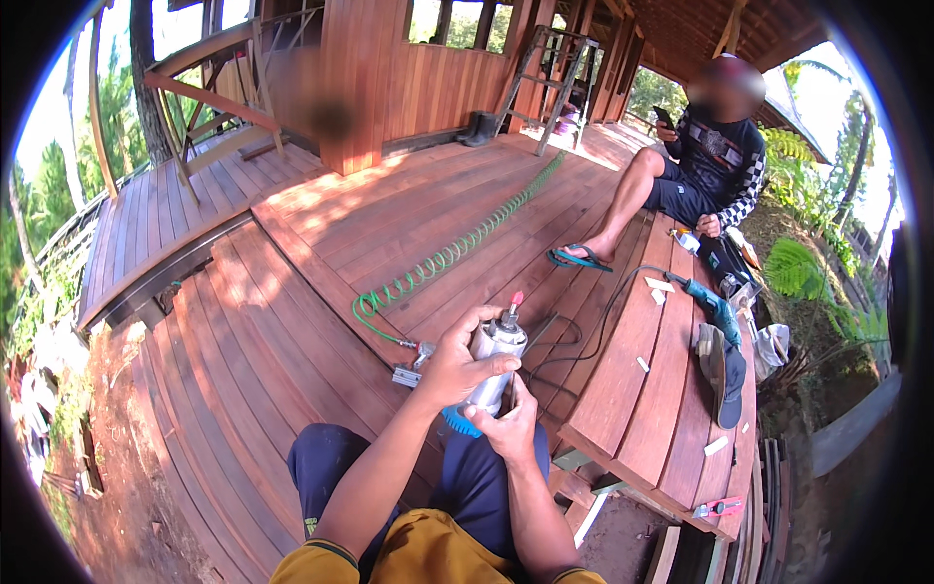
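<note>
Both my hands grip a silver, cylindrical air tool (489,385) just above my lap. It stands nearly upright, with a red tip on top and a blue toothed-looking part at the bottom. My left hand (455,358) is closed round its upper side, the thumb across the front. Lower down, my right hand (508,424) closes on the right side, fingers partly hidden behind it. A green coiled air hose (443,255) leads to a metal fitting (418,350) behind my left hand. Beside that fitting is a silver metal piece (406,377), partly covered by my hand.
A wooden bench (623,409) at right carries a teal corded power tool (715,307), a dark sandal (722,375), small wood offcuts and a red-grey hand tool (718,507). Another person (715,156) sits beyond, holding a phone. A stepladder (550,88) stands on the plank deck (341,234).
</note>
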`<state>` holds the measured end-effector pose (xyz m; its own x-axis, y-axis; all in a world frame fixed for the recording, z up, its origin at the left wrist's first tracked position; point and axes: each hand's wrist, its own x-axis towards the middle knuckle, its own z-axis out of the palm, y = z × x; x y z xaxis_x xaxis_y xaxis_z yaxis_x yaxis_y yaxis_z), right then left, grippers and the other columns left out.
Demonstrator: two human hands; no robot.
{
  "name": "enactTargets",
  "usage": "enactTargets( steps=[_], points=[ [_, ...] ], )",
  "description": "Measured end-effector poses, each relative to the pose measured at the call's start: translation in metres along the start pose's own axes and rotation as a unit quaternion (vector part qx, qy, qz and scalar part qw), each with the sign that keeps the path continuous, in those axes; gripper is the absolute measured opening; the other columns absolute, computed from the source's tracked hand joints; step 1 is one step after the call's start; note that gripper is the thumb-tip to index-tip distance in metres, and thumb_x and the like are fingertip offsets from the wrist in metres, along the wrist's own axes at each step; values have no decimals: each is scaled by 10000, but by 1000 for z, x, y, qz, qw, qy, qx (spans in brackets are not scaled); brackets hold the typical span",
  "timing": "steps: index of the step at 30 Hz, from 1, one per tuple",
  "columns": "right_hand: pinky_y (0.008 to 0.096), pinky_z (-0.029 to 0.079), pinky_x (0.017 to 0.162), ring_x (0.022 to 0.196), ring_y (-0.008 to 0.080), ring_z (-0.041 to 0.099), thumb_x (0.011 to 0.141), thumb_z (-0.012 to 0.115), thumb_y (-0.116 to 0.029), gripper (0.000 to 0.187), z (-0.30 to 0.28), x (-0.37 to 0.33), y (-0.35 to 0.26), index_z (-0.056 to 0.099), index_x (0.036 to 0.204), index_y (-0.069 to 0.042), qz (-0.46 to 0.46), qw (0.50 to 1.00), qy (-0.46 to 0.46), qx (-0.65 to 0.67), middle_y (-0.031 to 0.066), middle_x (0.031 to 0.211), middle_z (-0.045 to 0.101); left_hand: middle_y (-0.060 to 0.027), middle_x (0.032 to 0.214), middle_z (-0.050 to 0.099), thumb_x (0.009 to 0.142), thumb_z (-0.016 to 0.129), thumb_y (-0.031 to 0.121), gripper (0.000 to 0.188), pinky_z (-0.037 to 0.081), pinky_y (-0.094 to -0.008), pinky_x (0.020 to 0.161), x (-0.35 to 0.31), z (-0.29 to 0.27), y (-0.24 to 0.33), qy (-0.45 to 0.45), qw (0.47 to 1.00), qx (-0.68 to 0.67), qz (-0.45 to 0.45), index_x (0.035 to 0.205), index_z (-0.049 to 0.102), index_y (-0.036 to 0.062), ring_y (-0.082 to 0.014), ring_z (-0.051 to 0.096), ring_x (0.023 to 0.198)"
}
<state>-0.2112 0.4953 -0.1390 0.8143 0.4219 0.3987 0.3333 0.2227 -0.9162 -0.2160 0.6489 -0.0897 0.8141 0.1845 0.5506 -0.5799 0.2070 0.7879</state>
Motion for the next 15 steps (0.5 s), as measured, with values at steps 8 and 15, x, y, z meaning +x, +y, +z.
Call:
enactTargets(
  steps=[8, 15],
  points=[
    [327, 530, 1006, 1091, 155, 672, 800, 929, -227, 690, 0, -8, -4, 608, 1337, 65, 30, 999, 16, 16, 90, 1205, 704, -36, 1183, 669, 835, 939, 129, 638, 530, -288, 943, 5, 4, -13, 4, 1000, -28, -5, 1371, 618, -2, -100, 621, 1075],
    [333, 513, 1031, 1123, 157, 669, 802, 931, -231, 750, 0, -15, -7, 591, 1395, 78, -35, 993, 88, -74, 84, 1213, 709, -77, 1245, 697, 832, 927, 110, 635, 546, -308, 974, 7, 17, -10, -19, 996, -82, 29, 1382, 638, -23, -137, 663, 1111]
  ],
)
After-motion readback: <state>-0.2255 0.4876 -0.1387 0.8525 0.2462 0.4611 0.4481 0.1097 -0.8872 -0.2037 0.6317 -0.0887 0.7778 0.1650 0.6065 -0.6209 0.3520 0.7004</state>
